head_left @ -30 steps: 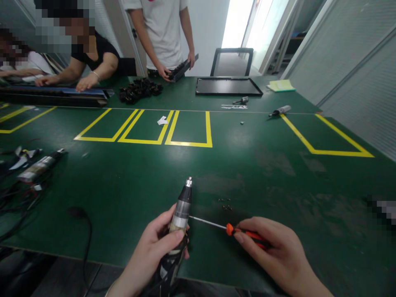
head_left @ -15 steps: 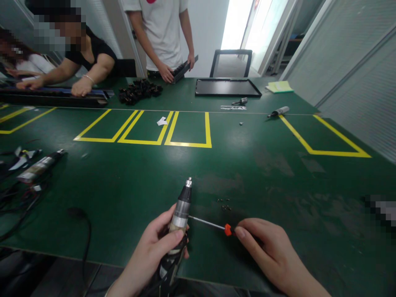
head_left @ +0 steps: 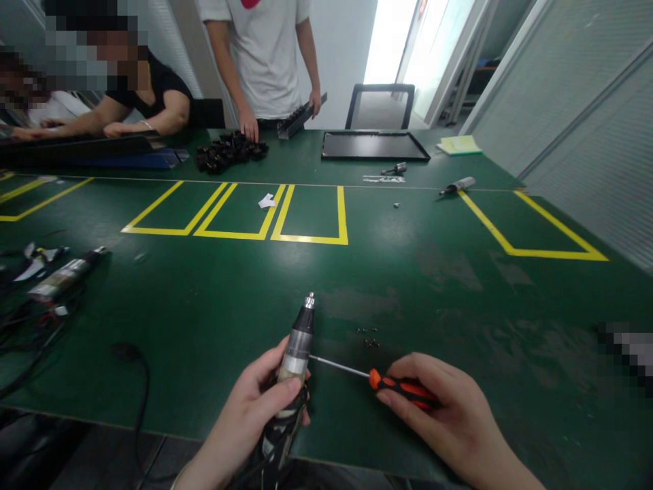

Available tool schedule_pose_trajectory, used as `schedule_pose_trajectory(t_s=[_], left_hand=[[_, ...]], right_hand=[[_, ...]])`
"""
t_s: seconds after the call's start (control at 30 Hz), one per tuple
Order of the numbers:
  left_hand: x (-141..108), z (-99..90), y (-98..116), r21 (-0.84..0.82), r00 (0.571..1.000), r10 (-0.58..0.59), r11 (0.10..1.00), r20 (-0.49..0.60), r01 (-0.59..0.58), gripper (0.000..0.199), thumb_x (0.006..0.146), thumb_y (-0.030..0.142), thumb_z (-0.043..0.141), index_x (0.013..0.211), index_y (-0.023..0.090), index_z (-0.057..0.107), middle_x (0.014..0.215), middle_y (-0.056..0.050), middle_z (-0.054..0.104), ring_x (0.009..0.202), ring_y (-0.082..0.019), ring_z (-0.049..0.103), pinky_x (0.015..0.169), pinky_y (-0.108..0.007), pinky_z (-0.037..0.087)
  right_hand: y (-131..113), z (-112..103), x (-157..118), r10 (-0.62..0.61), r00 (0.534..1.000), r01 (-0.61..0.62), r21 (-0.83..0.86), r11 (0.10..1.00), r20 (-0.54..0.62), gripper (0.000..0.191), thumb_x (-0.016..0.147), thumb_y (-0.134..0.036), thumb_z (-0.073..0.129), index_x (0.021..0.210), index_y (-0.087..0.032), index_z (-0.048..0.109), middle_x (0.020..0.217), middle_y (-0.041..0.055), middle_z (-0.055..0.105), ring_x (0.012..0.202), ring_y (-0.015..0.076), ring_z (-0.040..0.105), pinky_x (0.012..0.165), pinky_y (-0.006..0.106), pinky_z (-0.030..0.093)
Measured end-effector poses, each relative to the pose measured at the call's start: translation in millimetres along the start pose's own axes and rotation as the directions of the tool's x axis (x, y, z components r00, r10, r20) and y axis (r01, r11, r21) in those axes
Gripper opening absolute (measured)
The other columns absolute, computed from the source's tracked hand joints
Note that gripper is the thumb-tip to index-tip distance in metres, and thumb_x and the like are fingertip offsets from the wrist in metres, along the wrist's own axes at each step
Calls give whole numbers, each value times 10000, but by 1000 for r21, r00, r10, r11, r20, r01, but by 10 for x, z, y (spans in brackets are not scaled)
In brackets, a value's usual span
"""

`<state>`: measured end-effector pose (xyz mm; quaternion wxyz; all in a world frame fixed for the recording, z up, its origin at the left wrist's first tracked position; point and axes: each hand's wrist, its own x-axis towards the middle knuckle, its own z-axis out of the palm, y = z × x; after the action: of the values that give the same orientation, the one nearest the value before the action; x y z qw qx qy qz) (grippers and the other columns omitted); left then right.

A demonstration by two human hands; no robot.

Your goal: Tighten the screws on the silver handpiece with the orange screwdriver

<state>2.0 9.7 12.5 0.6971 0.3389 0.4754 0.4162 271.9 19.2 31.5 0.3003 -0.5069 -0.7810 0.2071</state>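
Observation:
My left hand [head_left: 268, 398] is wrapped round an electric screwdriver [head_left: 296, 354] with a silver and black body, its metal nose pointing up and away from me. In my right hand [head_left: 441, 412] is a hand screwdriver [head_left: 392, 386] with an orange and black handle, fingers and thumb on either side of the grip. The thin shaft runs left, and its tip meets the side of the electric screwdriver near the metal band. Just beyond the shaft, several small screws [head_left: 371, 342] lie on the green table [head_left: 224, 292].
Another electric screwdriver [head_left: 66, 275] with tangled cables lies at left. Yellow tape outlines [head_left: 311, 239] cross the table. Farther back are a pile of black parts [head_left: 232, 151], a black panel [head_left: 376, 146], a grey-handled tool [head_left: 459, 185] and two co-workers handling long profiles, with another person at far left.
My right fingers have shifted back along the screwdriver, showing more of its handle; its tip stays at the electric screwdriver. The standing co-worker's hand has moved to the black parts.

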Motion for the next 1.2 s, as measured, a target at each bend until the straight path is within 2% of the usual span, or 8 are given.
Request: schedule_pose_trajectory(t_s=[0.13, 0.2, 0.37, 0.7, 0.93, 1.07, 1.13, 1.2], left_hand=[[-1, 3, 11, -12, 1000, -13, 1000, -1, 13, 588, 823, 369, 790, 1367, 214, 629, 869, -38, 690, 621, -186, 704, 557, -268, 516], [-9, 2, 12, -17, 1000, -20, 1000, -9, 20, 629, 819, 369, 793, 1399, 213, 607, 868, -41, 691, 621, -185, 702, 562, -269, 518], [-14, -8, -7, -20, 1000, -21, 1000, 8, 22, 623, 817, 367, 798, 1393, 214, 617, 880, -42, 694, 623, -183, 705, 568, -268, 520], [-15, -5, 4, -39, 1000, -28, 999, 9, 29, 620, 832, 359, 785, 1406, 215, 598, 890, -45, 704, 626, -180, 709, 574, -271, 530], [-6, -16, -29, -42, 999, -31, 999, -11, 31, 606, 791, 376, 823, 1346, 207, 648, 864, -37, 708, 594, -180, 708, 558, -269, 527], [2, -29, -49, -44, 999, -33, 998, -10, 33, 583, 804, 368, 815, 1343, 216, 652, 878, -37, 709, 614, -183, 716, 569, -269, 530], [7, -34, -57, -45, 999, -34, 998, -7, 34, 579, 809, 366, 812, 1346, 223, 651, 877, -35, 707, 619, -184, 718, 569, -267, 529], [8, -35, -60, -44, 1000, -30, 999, -1, 30, 577, 809, 367, 811, 1345, 226, 652, 872, -32, 705, 616, -184, 717, 565, -267, 529]], right_hand=[[6, 33, -13, 25, 1000, -25, 1, 1000, -14, 125, 845, -334, 739, 831, -225, 679, 723, 7, 733, 607, 154, 688, 555, 231, 528], [3, 36, -12, 23, 1000, -23, -1, 1000, 14, 154, 892, -369, 682, 865, -218, 699, 730, 18, 735, 611, 159, 687, 561, 240, 525], [-35, -1, 12, 27, 991, -21, -48, 999, 132, 390, 1013, -351, 469, 740, -197, 701, 566, 9, 620, 487, 137, 589, 464, 243, 425], [13, 5, -29, -19, 1000, 19, 3, 1000, 16, 74, 886, -281, 697, 862, -216, 672, 728, 10, 721, 613, 151, 674, 560, 239, 518], [0, 26, -33, -16, 1000, 16, 52, 999, 8, 49, 880, -260, 675, 907, -229, 649, 760, -6, 705, 626, 141, 663, 566, 226, 517], [0, 19, -34, 3, 995, -7, 40, 999, 96, 215, 982, -350, 532, 911, -225, 693, 720, 5, 709, 594, 151, 658, 547, 252, 493], [1, 17, -25, 8, 992, -13, 36, 999, 128, 288, 1012, -332, 478, 871, -225, 705, 669, 1, 693, 559, 146, 646, 523, 251, 472], [-2, 17, -17, 1, 993, -5, 31, 1000, 120, 274, 1006, -306, 494, 866, -220, 714, 671, 4, 706, 562, 144, 659, 525, 247, 479]])
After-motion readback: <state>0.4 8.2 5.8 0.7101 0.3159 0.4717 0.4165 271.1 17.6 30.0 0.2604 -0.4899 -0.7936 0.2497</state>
